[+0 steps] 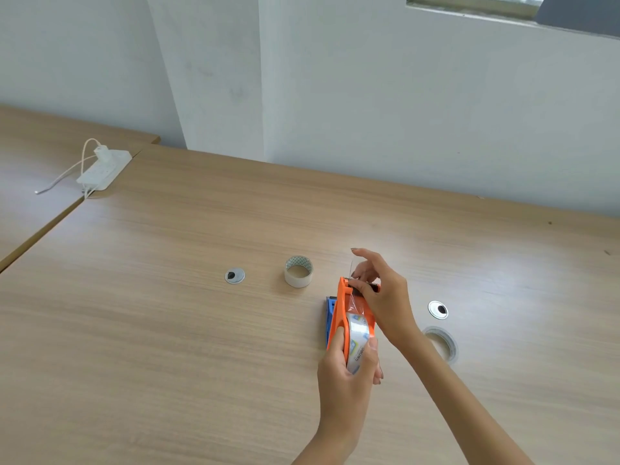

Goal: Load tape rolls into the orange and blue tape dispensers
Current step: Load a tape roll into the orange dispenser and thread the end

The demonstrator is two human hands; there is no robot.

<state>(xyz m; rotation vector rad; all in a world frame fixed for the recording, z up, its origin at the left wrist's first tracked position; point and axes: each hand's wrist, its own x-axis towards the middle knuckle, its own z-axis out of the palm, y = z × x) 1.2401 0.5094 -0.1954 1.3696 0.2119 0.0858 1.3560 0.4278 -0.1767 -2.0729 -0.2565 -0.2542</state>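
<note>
My left hand [347, 370] grips the orange tape dispenser [342, 305] by its rear end, with a clear tape roll [357, 340] sitting inside it. At the dispenser's toothed front edge, my right hand [382, 293] pinches the loose clear end of the tape. The blue dispenser [329, 317] lies on the wooden table [167, 330] just behind the orange one and is mostly hidden by it. A second clear tape roll [298, 271] stands on the table to the left. A third, flatter roll [441, 344] lies to the right, beside my right forearm.
Two round silver cable-hole covers [235, 275] [438, 310] sit flush in the table. A white power strip [104, 169] with a plug and cable lies at the far left, over the seam to a second table. A white wall runs along the back edge.
</note>
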